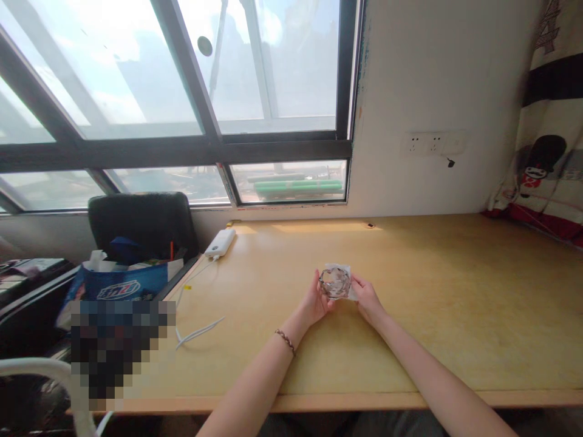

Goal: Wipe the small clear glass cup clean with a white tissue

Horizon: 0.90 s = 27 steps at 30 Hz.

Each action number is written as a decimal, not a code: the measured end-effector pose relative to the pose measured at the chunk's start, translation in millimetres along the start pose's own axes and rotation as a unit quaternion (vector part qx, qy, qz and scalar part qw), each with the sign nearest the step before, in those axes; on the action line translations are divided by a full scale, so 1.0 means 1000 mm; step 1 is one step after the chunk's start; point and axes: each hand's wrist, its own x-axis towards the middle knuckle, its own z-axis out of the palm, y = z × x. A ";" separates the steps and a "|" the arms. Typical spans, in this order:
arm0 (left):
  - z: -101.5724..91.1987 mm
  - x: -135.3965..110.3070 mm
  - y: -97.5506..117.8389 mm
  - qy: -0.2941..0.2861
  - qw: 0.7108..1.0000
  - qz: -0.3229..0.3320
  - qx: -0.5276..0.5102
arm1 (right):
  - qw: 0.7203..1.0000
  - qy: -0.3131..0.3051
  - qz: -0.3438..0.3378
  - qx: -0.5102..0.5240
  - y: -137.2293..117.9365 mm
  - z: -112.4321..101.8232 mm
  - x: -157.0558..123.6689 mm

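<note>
Above the wooden table (437,291), both my hands are gathered around a small round glass dish (334,283), clear and faceted like an ashtray. My left hand (314,301) is closed on its left side, with the thumb up along the rim. A thin white sheet, a tissue or wipe (354,291), shows behind the dish and at its right edge. My right hand (368,298) pinches that sheet against the right side of the dish. The undersides of the dish and several fingertips are hidden.
A white power bank (220,243) with a white cable (200,331) lies at the table's left edge. Left of it, a blue bag (122,282) sits by a black chair (143,221). Windows and a wall with sockets (435,144) stand behind; a curtain (546,158) hangs right.
</note>
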 end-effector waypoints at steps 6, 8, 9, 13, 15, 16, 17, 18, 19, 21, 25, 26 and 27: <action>-0.002 0.002 0.000 -0.025 0.998 0.039 -0.044 | 1.000 0.005 0.005 0.013 0.001 -0.001 0.003; -0.005 0.004 0.000 -0.022 0.997 0.056 -0.055 | 1.000 -0.002 -0.005 0.001 0.001 -0.001 0.003; -0.005 0.005 -0.001 -0.015 0.996 0.067 -0.057 | 1.000 -0.004 -0.013 -0.011 0.002 -0.002 0.002; -0.008 0.010 -0.001 0.031 0.991 0.119 -0.044 | 0.997 -0.001 -0.045 -0.062 0.000 -0.003 0.000; -0.009 0.011 -0.001 0.038 0.990 0.130 -0.036 | 0.996 0.000 -0.046 -0.073 -0.001 -0.003 -0.001; -0.009 0.011 -0.001 0.034 0.991 0.127 -0.032 | 0.996 -0.001 -0.044 -0.075 -0.001 -0.003 -0.001; -0.009 0.010 -0.002 0.023 0.992 0.120 -0.028 | 0.996 -0.001 -0.043 -0.073 -0.001 -0.003 -0.001; -0.009 0.009 -0.002 0.009 0.994 0.110 -0.023 | 0.997 0.000 -0.042 -0.068 -0.001 -0.003 -0.001; -0.009 0.008 -0.003 -0.006 0.995 0.101 -0.018 | 0.997 0.000 -0.039 -0.060 -0.001 -0.003 -0.001; -0.008 0.006 -0.004 -0.033 0.996 0.088 -0.009 | 0.999 0.000 -0.031 -0.040 0.000 -0.003 -0.001; -0.008 0.006 -0.008 -0.035 0.996 0.082 -0.011 | 1.000 0.001 -0.018 -0.011 0.003 -0.002 0.000; -0.008 0.007 -0.009 -0.031 0.996 0.086 -0.009 | 1.000 0.006 -0.016 -0.003 0.003 -0.002 0.000; -0.008 0.007 -0.010 -0.029 0.995 0.093 -0.005 | 1.000 0.010 -0.013 0.008 0.003 -0.001 0.001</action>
